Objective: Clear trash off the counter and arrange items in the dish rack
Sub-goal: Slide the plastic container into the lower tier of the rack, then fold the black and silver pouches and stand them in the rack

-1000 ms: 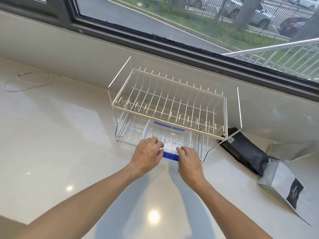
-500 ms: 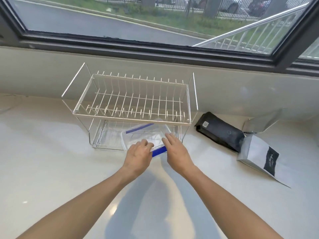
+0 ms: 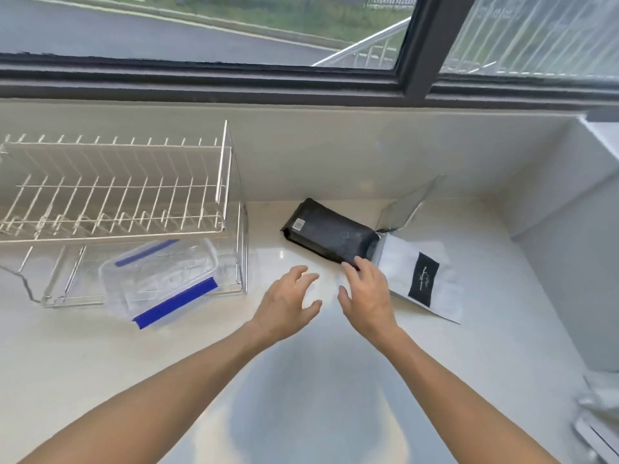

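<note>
A two-tier wire dish rack [image 3: 221,182] stands at the left on the pale counter. A clear plastic container with blue clips [image 3: 160,279] lies in its lower tier, sticking out over the front edge. Right of the rack lies a black pouch [image 3: 325,236], and beside that a white bag with a black label [image 3: 422,276]. My left hand [image 3: 288,303] hovers open over the counter between rack and pouch. My right hand [image 3: 365,293] is open too, its fingertips at the near end of the black pouch.
An open silver foil bag [image 3: 408,205] stands behind the white bag against the backsplash. A wall corner [image 3: 552,229] closes the counter at the right. Something pale and blurred [image 3: 596,406] sits at the lower right edge. A dark-framed window [image 3: 415,45] runs along the back.
Both hands let go of the clear container, left in the rack's lower tier, and moved right toward the black pouch. The view swung right with them.
</note>
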